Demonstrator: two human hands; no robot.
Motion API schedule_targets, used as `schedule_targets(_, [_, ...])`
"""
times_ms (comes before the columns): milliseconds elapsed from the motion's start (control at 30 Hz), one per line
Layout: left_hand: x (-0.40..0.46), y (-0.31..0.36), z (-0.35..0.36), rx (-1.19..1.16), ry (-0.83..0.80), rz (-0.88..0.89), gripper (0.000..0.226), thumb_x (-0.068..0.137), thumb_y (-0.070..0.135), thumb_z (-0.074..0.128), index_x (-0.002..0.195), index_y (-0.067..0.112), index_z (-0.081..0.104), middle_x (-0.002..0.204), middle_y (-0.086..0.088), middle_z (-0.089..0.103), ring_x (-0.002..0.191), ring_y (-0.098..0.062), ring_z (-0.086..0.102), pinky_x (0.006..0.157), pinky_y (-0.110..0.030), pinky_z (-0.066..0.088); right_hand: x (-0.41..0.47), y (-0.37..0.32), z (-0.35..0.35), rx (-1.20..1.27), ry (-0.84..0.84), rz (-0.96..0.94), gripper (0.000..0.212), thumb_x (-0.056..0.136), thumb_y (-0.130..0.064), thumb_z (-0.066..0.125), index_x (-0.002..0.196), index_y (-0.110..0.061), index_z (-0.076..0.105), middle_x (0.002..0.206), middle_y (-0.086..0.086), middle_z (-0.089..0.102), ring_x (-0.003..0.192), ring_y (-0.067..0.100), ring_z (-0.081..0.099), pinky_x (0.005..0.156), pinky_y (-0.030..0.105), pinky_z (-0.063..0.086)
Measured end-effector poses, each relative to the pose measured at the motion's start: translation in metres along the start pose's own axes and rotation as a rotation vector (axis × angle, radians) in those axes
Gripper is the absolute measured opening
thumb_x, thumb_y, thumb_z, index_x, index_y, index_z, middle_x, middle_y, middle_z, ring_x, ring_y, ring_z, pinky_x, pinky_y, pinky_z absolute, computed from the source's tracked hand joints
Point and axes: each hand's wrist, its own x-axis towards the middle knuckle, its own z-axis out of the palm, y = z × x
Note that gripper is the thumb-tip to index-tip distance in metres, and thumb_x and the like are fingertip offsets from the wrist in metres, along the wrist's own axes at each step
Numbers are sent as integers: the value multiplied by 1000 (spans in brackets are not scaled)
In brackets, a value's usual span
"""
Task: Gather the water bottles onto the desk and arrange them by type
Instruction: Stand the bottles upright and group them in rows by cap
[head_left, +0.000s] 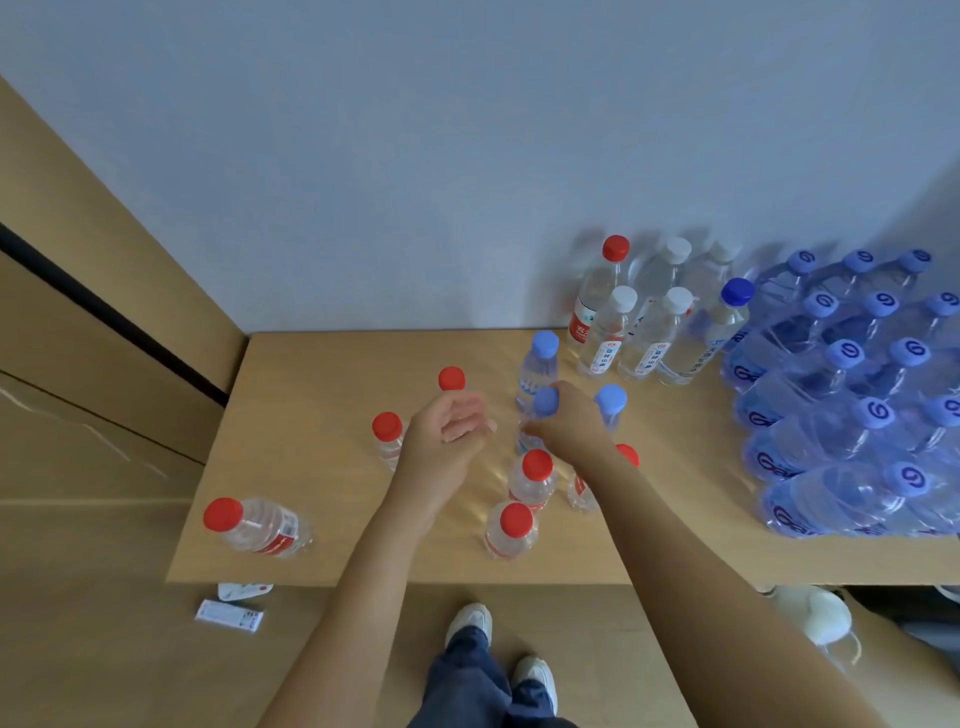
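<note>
Desk (322, 395): blue-capped bottle (535, 421) apparently under right hand (569, 421).

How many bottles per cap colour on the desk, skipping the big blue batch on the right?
Red-capped bottles: 7
Light-blue-capped bottles: 3, one gripped by the right hand
White-capped bottles: 3
Dark-blue-capped bottle: 1
Total: 14
One more bottle behind the white-capped ones is too blurred to class, so it is not counted.

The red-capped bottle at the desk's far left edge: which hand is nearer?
Left. The left hand hovers to the right of that bottle; the right hand is farther right.
</note>
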Motion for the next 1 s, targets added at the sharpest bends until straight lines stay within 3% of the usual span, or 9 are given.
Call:
schedule_targets(167, [14, 1, -5, 7, -37, -12, 29, 89, 8, 70, 117, 15, 64, 117, 7, 67, 103, 3, 65, 81, -9, 49, 11, 9, 11, 158, 59, 60, 34, 78, -7, 75, 104, -8, 54, 85, 2, 50, 82, 21, 49, 68, 29, 39])
schedule_targets(300, [22, 1, -6, -2, -69, -37, 28, 88, 5, 70, 108, 23, 63, 117, 6, 67, 109, -6, 65, 88, -18, 52, 15, 11, 13, 231, 98, 49, 29, 79, -9, 77, 95, -10, 53, 76, -3, 46, 80, 19, 48, 60, 26, 37])
schedule_targets(433, [29, 3, -6, 13, -159, -37, 44, 83, -1, 75, 121, 14, 59, 122, 4, 63, 113, -6, 62, 91, -14, 51, 8, 2, -1, 335, 147, 13, 29, 79, -18, 80, 88, -16, 53, 76, -5, 47, 70, 12, 48, 59, 24, 37])
schedule_targets(567, [38, 10, 0, 61, -242, -11, 59, 74, 1, 83, 123, 19, 56, 124, 12, 60, 121, -6, 55, 102, -19, 43, -10, -24, -35, 441, 162, -131, 30, 77, -23, 82, 98, -10, 64, 89, 6, 66, 80, 13, 59, 72, 30, 47])
schedule_targets(667, [44, 18, 6, 124, -285, 33, 67, 71, 7, 87, 128, 22, 54, 130, 8, 60, 127, -10, 53, 110, -31, 40, -21, -48, -62, 443, 161, -231, 38, 79, -27, 82, 97, 3, 65, 87, 21, 65, 77, 16, 56, 73, 33, 44])
schedule_targets(733, [45, 27, 10, 137, -319, 91, 68, 72, 9, 87, 129, 22, 53, 129, 8, 62, 124, -9, 56, 106, -31, 45, -29, -62, -76, 437, 173, -276, 43, 78, -31, 82, 94, 4, 64, 82, 24, 59, 73, 18, 52, 71, 35, 41])
schedule_targets(800, [44, 37, 15, 121, -340, 137, 65, 71, 10, 87, 127, 21, 55, 122, 8, 66, 115, -9, 62, 92, -24, 51, -36, -74, -88, 438, 197, -312, 43, 77, -35, 83, 90, 2, 66, 85, 29, 62, 72, 21, 54, 72, 40, 45])
schedule_targets(867, [38, 47, 21, 106, -340, 180, 61, 70, 15, 89, 122, 24, 58, 111, 11, 69, 103, -5, 67, 77, -15, 52, -42, -84, -96, 456, 226, -335, 37, 76, -36, 83, 84, -3, 69, 92, 29, 66, 76, 33, 63, 84, 51, 53])
schedule_targets(1000, [26, 58, 31, 75, -336, 230, 44, 75, 15, 84, 113, 21, 61, 96, 8, 70, 86, -6, 68, 69, -23, 55, -55, -96, -105, 495, 300, -372, 31, 75, -40, 82, 78, -12, 72, 87, 18, 71, 87, 36, 69, 84, 56, 55])
